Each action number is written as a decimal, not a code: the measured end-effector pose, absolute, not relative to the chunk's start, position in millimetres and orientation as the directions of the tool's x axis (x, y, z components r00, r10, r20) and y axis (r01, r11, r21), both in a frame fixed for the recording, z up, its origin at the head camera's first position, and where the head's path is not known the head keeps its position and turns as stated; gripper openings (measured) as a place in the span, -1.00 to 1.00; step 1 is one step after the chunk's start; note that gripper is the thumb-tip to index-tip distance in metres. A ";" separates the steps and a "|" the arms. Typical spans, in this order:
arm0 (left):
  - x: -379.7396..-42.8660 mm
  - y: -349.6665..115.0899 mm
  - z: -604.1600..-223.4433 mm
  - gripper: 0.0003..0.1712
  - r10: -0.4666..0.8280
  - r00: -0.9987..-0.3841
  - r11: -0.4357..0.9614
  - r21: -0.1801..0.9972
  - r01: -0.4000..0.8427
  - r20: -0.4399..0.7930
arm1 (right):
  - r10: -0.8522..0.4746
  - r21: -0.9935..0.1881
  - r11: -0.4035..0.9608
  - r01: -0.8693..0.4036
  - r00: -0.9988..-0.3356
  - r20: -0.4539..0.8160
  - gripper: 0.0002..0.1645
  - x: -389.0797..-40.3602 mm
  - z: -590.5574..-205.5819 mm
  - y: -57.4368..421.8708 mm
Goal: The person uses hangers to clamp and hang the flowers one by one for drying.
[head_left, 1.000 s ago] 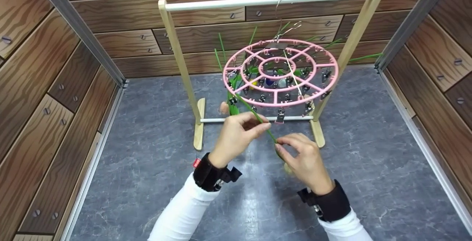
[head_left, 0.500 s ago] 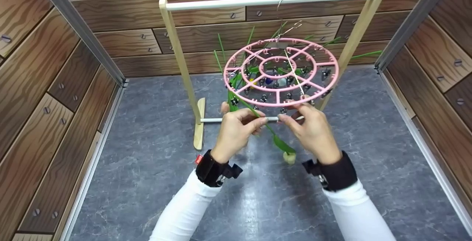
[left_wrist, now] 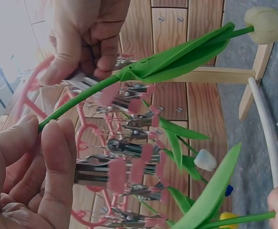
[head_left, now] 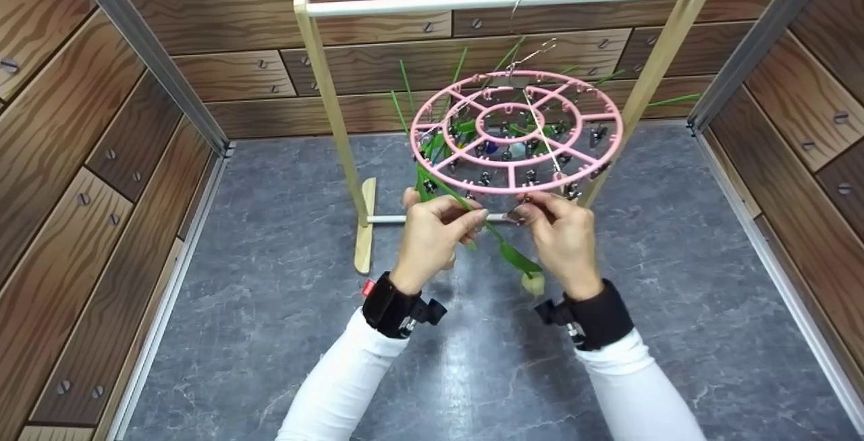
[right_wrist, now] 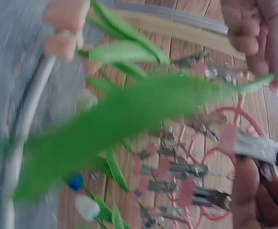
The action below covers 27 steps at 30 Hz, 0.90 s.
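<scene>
My left hand [head_left: 432, 231] pinches the green stem of an artificial tulip [left_wrist: 267, 26] with a cream head. The tulip slants down to the right, its leaf [right_wrist: 129, 114] blurred across the right wrist view. A pink round clip hanger [head_left: 511, 188] hangs above both hands. My right hand [head_left: 568, 242] pinches a metal clip [right_wrist: 255, 145] with pink tips at the hanger's near rim. The clip is close to the tulip's stem; whether its jaws are parted is hard to tell. Other tulips, among them white, blue and yellow ones, hang upside down from clips.
A wooden stand with a white top bar [head_left: 418, 5] carries the hanger by its hook. Its lower bar [head_left: 388, 220] runs behind my hands. Several metal clips [left_wrist: 129, 148] dangle close by. Wood-patterned walls [head_left: 223, 29] surround the grey floor [head_left: 270, 279].
My right hand has let go of the tulip's lower stem, moved up to the hanger's near rim and taken hold of a clip. My left hand keeps the stem, nearly unmoved.
</scene>
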State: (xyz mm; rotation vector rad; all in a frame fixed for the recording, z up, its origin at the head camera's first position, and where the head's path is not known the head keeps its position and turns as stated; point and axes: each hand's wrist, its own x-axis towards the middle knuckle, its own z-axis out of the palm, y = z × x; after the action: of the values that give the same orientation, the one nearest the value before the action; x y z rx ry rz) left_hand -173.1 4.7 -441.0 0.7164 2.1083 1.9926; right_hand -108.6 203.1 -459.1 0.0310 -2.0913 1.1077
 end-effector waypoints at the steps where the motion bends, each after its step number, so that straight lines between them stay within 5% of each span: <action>1: -173.4 5.2 -441.8 -0.86 0.433 -0.877 -0.004 0.973 0.230 0.209 | 0.338 -0.712 0.600 -0.365 -0.692 0.638 -0.26 -108.9 -461.4 200.4; 4: -174.6 7.0 -444.2 -0.87 0.413 -0.885 -0.008 0.973 0.232 0.215 | 0.426 -0.752 0.520 -0.405 -0.640 0.640 0.15 -110.3 -466.9 191.5; 7: -176.0 7.8 -445.0 -0.87 0.387 -0.895 -0.002 0.971 0.239 0.221 | 0.502 -0.785 0.444 -0.432 -0.606 0.617 0.26 -111.8 -469.4 183.4; 16: -175.5 11.1 -443.6 -0.85 0.351 -0.911 -0.073 0.977 0.202 0.215 | 0.596 -0.820 0.391 -0.418 -0.564 0.571 0.25 -111.6 -472.4 177.4; 27: -173.3 16.5 -442.4 -0.83 0.354 -0.914 -0.148 0.977 0.154 0.198 | 0.603 -0.857 0.340 -0.386 -0.610 0.514 0.26 -109.1 -473.7 177.1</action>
State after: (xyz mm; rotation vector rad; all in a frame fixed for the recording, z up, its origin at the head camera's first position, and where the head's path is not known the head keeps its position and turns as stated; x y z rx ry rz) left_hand -173.3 16.5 -442.4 0.5889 1.9554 2.2044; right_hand -109.1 177.1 -473.7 -0.1943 -1.7270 1.4174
